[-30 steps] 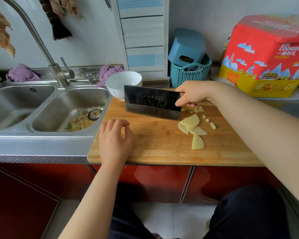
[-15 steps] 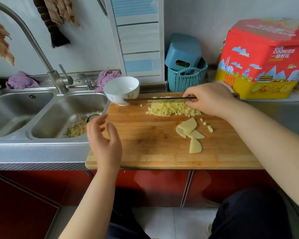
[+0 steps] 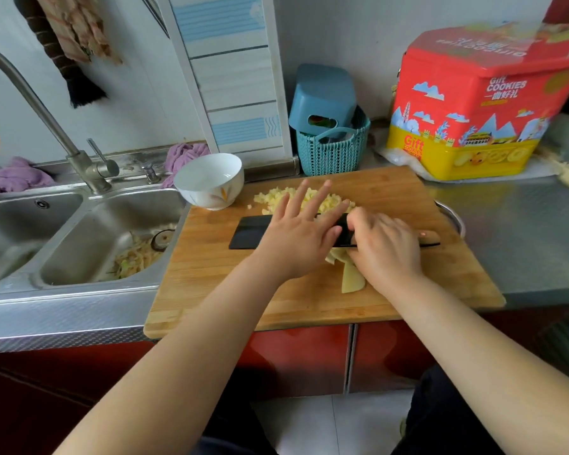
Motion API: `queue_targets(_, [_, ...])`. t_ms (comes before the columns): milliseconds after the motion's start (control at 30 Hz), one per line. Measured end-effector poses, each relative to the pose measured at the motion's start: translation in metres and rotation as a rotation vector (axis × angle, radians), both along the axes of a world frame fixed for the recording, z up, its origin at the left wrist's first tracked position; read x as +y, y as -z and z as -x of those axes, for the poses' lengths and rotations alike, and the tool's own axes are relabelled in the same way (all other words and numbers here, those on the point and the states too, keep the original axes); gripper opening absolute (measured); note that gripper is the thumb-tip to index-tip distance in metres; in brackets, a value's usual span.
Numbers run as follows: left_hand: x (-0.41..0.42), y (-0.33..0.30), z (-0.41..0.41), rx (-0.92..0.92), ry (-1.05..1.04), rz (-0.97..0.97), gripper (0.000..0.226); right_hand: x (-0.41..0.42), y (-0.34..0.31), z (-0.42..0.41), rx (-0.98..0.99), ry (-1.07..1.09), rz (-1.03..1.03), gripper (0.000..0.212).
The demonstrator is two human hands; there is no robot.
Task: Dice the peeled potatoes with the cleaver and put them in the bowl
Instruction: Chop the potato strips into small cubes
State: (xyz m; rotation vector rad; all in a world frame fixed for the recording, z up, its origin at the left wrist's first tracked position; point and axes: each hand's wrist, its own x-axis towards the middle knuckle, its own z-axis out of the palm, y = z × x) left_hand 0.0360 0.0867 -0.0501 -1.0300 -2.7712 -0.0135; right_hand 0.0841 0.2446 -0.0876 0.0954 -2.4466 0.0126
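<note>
**Cleaver laid flat on the board, both hands at the diced potato**

A dark cleaver [image 3: 253,232] lies flat on a wooden cutting board [image 3: 211,290], its blade pointing left and its handle hidden under the right hand [image 3: 386,247]; a heap of diced potato [image 3: 276,197] sits just beyond the blade, at the far side of the board; the left hand [image 3: 298,238] lies over the middle of the blade with its fingers [image 3: 319,195] straight and spread, reaching over the heap, holding nothing; whether the fingertips touch the dice cannot be told; the right hand is curled around the cleaver's handle end, knuckles up; several uncut potato slices [image 3: 350,280] lie on the board partly under that hand, on the near side of the blade.

A white bowl [image 3: 211,182] stands just left of the heap, at the board's far left corner, touching or overlapping its edge; a steel double sink [image 3: 79,231] with peelings in its right basin lies left of the board on the tabletop [image 3: 523,231]; behind the board stand a teal basket [image 3: 332,152] and a red and yellow cookie tin [image 3: 480,103].
</note>
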Motion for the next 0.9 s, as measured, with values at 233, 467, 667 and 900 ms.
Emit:
queue_targets(233, [0.024, -0.015, 0.018, -0.163, 0.013, 0.272, 0.055, 0.002, 0.008, 0.002, 0.14, -0.003, 0.073, 0.042])
queue_targets(467, [0.024, -0.034, 0.038, -0.258, -0.075, 0.375, 0.058, 0.004, 0.007, 0.0, 0.237, 0.047, 0.113, 0.046])
queue_targets(667, [0.01, -0.048, 0.064, -0.241, -0.145, 0.442, 0.062, 0.008, 0.006, -0.003, 0.243, 0.084, 0.163, 0.055])
queue_targets(900, [-0.017, -0.06, 0.091, -0.232, -0.221, 0.41, 0.065, 0.011, 0.006, -0.002, 0.198, 0.163, 0.222, 0.048])
